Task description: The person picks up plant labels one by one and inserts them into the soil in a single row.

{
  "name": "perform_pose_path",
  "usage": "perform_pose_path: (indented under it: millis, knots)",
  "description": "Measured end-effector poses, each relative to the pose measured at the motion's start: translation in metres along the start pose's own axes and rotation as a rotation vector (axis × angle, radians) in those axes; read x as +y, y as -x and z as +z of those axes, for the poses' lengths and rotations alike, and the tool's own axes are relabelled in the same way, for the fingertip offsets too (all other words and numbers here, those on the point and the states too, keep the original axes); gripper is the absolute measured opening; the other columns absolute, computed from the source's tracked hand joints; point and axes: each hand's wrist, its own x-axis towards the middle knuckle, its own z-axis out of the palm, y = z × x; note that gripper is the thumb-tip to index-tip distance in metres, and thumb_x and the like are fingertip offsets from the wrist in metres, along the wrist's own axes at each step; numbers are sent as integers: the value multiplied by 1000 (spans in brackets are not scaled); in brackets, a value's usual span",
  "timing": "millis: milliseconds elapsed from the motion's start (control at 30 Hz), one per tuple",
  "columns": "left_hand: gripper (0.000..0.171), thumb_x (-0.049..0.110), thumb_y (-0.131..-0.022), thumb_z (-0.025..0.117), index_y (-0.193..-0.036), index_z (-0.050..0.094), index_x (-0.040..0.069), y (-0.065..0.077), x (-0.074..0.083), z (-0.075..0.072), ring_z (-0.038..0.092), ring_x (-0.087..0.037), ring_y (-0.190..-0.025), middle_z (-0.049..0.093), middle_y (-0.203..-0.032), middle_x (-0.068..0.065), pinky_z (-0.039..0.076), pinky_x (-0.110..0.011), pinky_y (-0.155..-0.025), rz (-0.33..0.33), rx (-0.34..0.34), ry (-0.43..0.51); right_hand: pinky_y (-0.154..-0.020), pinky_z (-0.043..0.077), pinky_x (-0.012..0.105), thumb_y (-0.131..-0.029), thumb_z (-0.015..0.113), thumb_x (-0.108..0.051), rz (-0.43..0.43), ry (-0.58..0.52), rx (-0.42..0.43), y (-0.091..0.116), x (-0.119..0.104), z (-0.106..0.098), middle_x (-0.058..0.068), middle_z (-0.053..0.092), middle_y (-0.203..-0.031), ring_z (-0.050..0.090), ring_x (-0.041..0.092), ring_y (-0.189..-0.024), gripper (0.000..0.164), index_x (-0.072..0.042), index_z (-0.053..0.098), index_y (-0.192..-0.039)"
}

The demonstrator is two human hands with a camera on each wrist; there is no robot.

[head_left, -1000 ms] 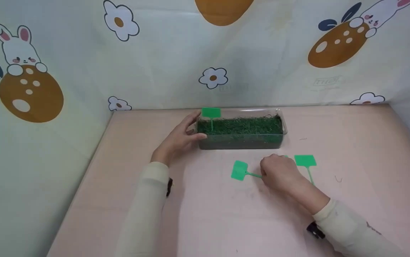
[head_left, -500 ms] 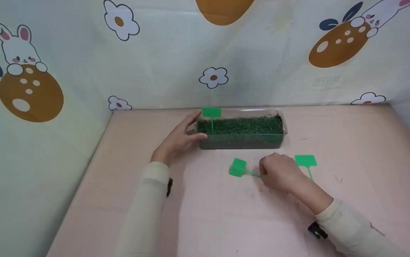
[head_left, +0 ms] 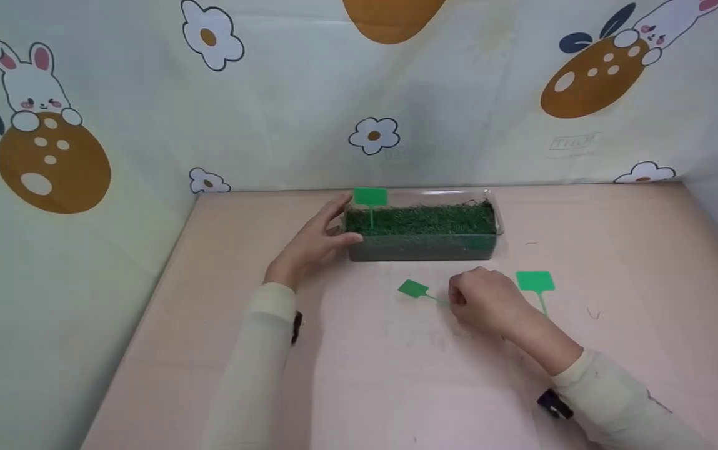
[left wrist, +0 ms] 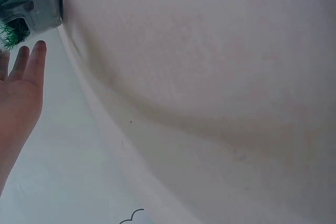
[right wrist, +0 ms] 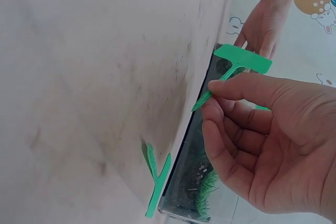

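Only the right wrist view shows fingertips (right wrist: 216,87) pinching a tag (right wrist: 243,58).

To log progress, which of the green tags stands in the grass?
The upright tag beside the left hand; the right hand pinches the second tag, and the third tag rests on the table.

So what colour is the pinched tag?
Bright green; the tag shows best in the right wrist view.

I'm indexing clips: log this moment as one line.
left hand at planter; right hand pinches green tag; second tag on table; third tag upright in grass
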Motion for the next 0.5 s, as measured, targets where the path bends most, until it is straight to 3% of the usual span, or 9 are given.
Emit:
perform_pose_path:
  millis: [500]
  knots:
    - [89,38,-86,78,-156,24,42,0,-2,1,24,-25,-154,21,-166,6,33,-47,-122,-2,18,26,-58,44,25,-84,67,-2,-44,-37,63,-5,-1,-1,-3,62,-69,49,11,-62,11,-13,68,-82]
